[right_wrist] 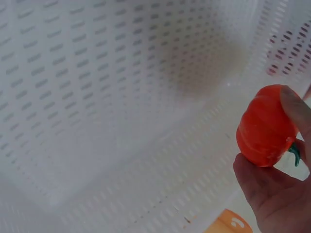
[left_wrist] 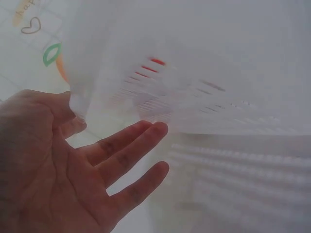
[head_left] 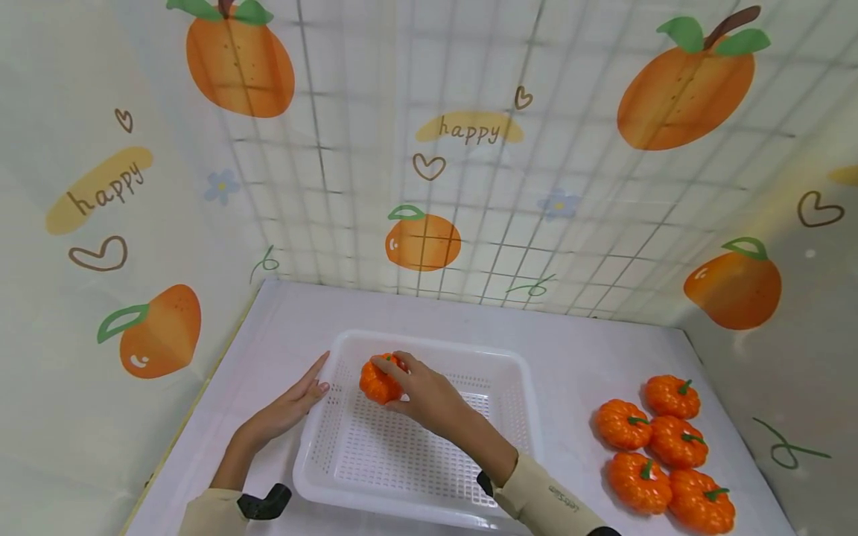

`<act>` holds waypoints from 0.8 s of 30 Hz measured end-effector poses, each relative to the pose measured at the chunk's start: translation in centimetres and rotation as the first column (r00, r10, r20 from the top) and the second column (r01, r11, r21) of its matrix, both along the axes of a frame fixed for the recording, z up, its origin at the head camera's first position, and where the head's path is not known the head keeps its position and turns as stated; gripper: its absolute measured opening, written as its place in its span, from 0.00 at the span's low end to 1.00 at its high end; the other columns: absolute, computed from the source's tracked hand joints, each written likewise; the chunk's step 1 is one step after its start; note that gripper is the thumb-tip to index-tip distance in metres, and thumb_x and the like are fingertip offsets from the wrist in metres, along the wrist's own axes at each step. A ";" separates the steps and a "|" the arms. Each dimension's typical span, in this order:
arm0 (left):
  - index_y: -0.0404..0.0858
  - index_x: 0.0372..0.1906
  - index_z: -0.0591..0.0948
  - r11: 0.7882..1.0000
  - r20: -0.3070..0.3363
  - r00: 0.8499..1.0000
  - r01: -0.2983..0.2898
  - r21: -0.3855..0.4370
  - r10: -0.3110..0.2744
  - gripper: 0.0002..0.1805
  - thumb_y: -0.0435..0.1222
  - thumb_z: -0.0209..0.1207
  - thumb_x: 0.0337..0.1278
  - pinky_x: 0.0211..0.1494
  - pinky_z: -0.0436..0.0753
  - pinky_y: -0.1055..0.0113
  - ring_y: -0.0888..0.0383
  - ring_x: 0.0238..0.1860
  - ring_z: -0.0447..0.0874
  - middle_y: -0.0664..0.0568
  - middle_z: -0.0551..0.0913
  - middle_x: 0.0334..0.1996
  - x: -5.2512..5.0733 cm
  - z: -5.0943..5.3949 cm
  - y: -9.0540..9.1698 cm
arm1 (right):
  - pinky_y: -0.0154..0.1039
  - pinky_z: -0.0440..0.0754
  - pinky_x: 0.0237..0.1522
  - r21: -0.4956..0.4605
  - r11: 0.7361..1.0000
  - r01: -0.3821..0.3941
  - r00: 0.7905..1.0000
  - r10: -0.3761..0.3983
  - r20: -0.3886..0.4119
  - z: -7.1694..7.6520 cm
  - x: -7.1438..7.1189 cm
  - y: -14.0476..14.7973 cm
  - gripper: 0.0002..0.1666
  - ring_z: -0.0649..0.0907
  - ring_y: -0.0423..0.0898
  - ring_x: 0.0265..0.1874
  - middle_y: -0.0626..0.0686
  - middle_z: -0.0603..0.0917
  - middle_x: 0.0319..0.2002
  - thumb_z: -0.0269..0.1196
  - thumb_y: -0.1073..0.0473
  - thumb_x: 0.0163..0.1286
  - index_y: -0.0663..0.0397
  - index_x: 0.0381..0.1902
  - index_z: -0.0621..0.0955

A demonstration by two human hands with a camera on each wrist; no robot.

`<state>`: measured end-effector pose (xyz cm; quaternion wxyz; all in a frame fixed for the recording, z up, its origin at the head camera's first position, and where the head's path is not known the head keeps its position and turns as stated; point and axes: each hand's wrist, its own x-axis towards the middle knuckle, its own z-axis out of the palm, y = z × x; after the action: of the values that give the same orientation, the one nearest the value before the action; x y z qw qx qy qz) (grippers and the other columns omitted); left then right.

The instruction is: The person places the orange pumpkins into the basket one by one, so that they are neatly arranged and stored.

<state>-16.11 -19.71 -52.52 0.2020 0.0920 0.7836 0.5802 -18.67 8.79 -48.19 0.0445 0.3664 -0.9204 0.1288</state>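
Note:
A white perforated plastic basket (head_left: 415,491) sits on the table. My right hand (head_left: 429,394) is over its far left part and holds a small orange toy pumpkin (head_left: 379,381) between thumb and fingers. In the right wrist view the pumpkin (right_wrist: 266,125) shows its dark green stem near the palm, and the basket wall lies behind it. At the basket's left side, my left hand (head_left: 288,409) rests against the rim with its fingers extended. The left wrist view shows this hand (left_wrist: 82,160) beside the basket's outer wall, its fingers mostly straight.
Several more orange pumpkins with green stems, one of them a pumpkin (head_left: 672,396) at the back, lie grouped on the table right of the basket. A white cloth with printed oranges, over a wire grid (head_left: 496,253), stands behind the table (head_left: 570,335).

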 end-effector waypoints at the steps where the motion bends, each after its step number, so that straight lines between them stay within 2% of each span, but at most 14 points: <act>1: 0.61 0.80 0.42 1.000 0.000 1.000 0.001 0.003 -0.001 0.38 0.53 0.47 0.76 0.72 0.41 0.33 0.44 0.78 0.40 0.53 0.39 0.80 0.0 0.0 0.0 | 0.43 0.84 0.47 0.016 1.000 -0.004 1.000 0.004 -0.011 -0.3 -0.1 -0.1 0.44 0.81 0.52 0.53 0.55 0.74 0.64 0.74 0.48 0.60 0.36 0.73 0.69; 6: 0.60 0.80 0.41 1.000 -0.013 1.000 0.013 0.013 -0.013 0.38 0.51 0.46 0.77 0.71 0.42 0.33 0.44 0.78 0.39 0.52 0.38 0.80 0.0 -0.1 0.0 | 0.46 0.83 0.46 0.055 0.998 -0.040 0.997 0.043 -0.067 -1.9 -0.4 -0.6 0.44 0.81 0.53 0.52 0.57 0.76 0.61 0.75 0.48 0.59 0.38 0.71 0.70; 15: 0.60 0.81 0.40 0.999 -0.022 0.999 0.026 0.031 -0.025 0.37 0.50 0.45 0.78 0.72 0.43 0.34 0.44 0.78 0.39 0.53 0.38 0.80 -0.1 -0.2 0.0 | 0.46 0.82 0.49 0.077 0.997 -0.028 0.999 0.031 -0.042 -3.0 -0.6 -1.3 0.44 0.79 0.54 0.55 0.57 0.74 0.63 0.74 0.50 0.59 0.37 0.72 0.69; 24: 0.59 0.81 0.41 0.999 -0.018 1.000 0.022 0.042 -0.021 0.37 0.49 0.45 0.78 0.72 0.45 0.33 0.43 0.78 0.39 0.52 0.37 0.80 0.0 -0.1 -0.1 | 0.45 0.82 0.52 0.097 0.995 -0.026 0.998 0.032 -0.060 -4.1 -0.8 -2.1 0.43 0.79 0.54 0.54 0.58 0.74 0.62 0.74 0.53 0.60 0.41 0.72 0.69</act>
<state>-16.09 -19.83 -52.62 0.1992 0.1100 0.7719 0.5937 -19.44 6.71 -52.34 0.0532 0.3851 -0.9184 0.0738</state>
